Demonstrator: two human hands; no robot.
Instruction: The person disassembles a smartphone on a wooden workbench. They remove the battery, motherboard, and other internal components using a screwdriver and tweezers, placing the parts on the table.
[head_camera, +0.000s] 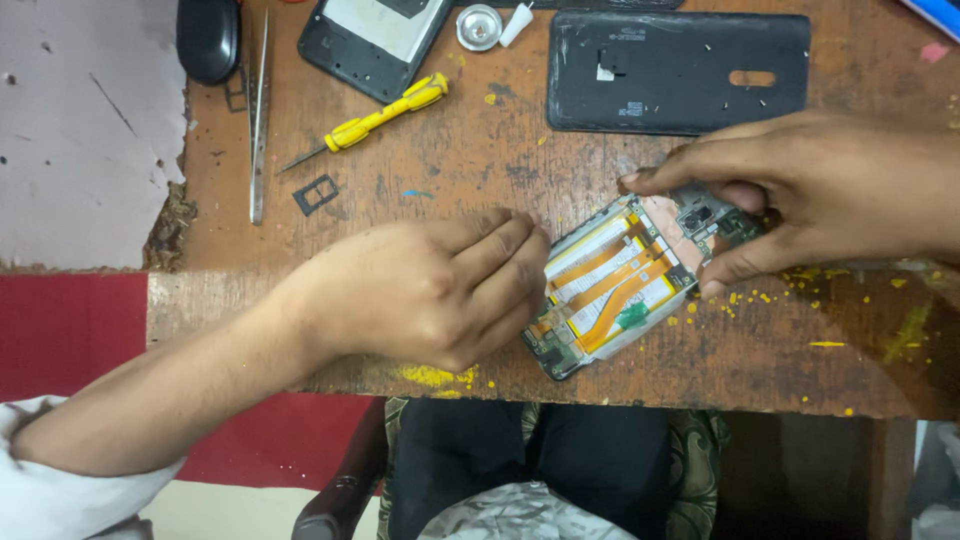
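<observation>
We look down on a worn wooden worktop (480, 170) where an opened phone (610, 285) lies tilted near the front edge, its back off and its battery and orange ribbon cables showing. Our left hand (440, 290) rests on the phone's lower-left end, fingers curled down against its edge — closed on the body, holding it in place. Our right hand (800, 190) comes in from the right and pinches a small circuit board (715, 225) at the phone's upper end between thumb and fingertips.

Behind the phone lies a black back cover (680, 70), well apart from the hands. A yellow screwdriver (385, 115), steel tweezers (259, 120) and a small black tray frame (316, 194) sit further left — beside a second phone body (372, 45) at the far edge.
</observation>
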